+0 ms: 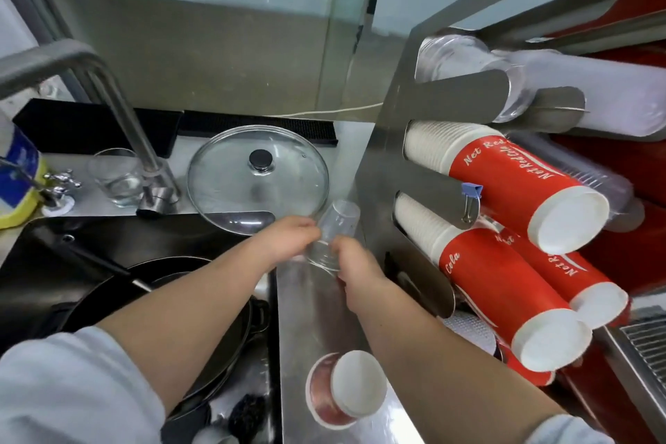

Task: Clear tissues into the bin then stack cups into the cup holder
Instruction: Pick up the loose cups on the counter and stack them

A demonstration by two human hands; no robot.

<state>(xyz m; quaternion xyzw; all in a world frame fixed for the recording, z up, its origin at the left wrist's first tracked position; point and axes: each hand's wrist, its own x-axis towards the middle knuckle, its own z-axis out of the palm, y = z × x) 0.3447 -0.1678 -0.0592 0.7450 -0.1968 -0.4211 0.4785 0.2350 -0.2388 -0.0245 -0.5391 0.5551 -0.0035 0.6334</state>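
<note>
Setting: steel counter (313, 314) with a steel backsplash behind it, filling the middle of the frame.
Far left: a blue and yellow bottle (18, 173) at the left edge, beside small chrome tap handles.
Upper left: a square steel faucet (108, 101) arching over a drinking glass (117, 177) that stands upright at its base.
Lower left: a black sink (90, 256) holding dark pans (180, 299) stacked in it.
Upper centre: a black bar mat (259, 130) along the backsplash, with a glass pot lid (257, 178) lying knob-up in front of it.
Left hand (288, 245): centre of the frame, fingers curled round the side of a clear plastic cup (333, 234).
Clear plastic cup: tilted, base pointing up and away, mouth toward the camera, held over the counter just left of the holder.
Right hand (355, 265): just right of the left one, fingers gripping the same cup near its rim.
Bottom centre: a red paper cup (342, 389) on the counter, white base toward the camera, well apart from the hands.
Right: a steel cup holder (389, 155) with slanting prongs.
Holder, top slot: stacked clear cups (465, 61).
Holder, lower slots: stacks of red paper cups (511, 187) with white lettering, bases toward the camera.
Holder front: a blue binder clip (471, 195) clipped to a prong.
</note>
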